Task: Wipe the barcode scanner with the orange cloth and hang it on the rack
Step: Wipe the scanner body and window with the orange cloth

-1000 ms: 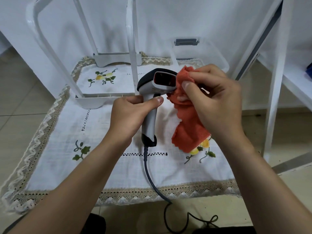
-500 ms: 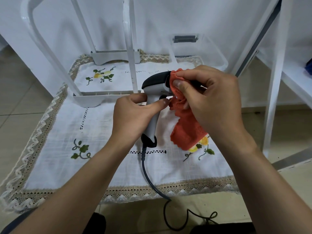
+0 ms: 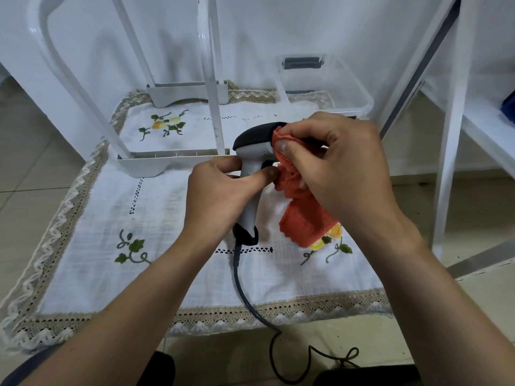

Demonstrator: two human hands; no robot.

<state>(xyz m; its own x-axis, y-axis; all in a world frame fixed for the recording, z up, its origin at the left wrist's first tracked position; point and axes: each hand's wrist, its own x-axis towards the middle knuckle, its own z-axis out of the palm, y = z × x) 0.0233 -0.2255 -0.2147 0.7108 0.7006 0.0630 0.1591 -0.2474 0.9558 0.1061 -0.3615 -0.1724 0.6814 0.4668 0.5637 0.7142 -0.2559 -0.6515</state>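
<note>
My left hand [image 3: 220, 190] grips the handle of the grey and black barcode scanner [image 3: 253, 151], holding it upright above the embroidered white tablecloth [image 3: 167, 218]. My right hand [image 3: 334, 168] pinches the orange cloth [image 3: 303, 218] and presses it over the scanner's head, covering the scan window. The rest of the cloth hangs down under my right hand. The scanner's dark cable [image 3: 245, 296] runs down off the table's front edge. The white rack [image 3: 139, 162] stands behind the scanner, its posts rising out of view.
A clear plastic box [image 3: 359, 98] sits at the back right of the table. A white shelf frame [image 3: 451, 135] stands to the right. The cable loops on the tiled floor [image 3: 334, 358] below the table's front edge.
My right hand has slid the cloth left across the scanner's head, so the scan window that showed a second ago is now covered. My left hand keeps its grip on the handle.
</note>
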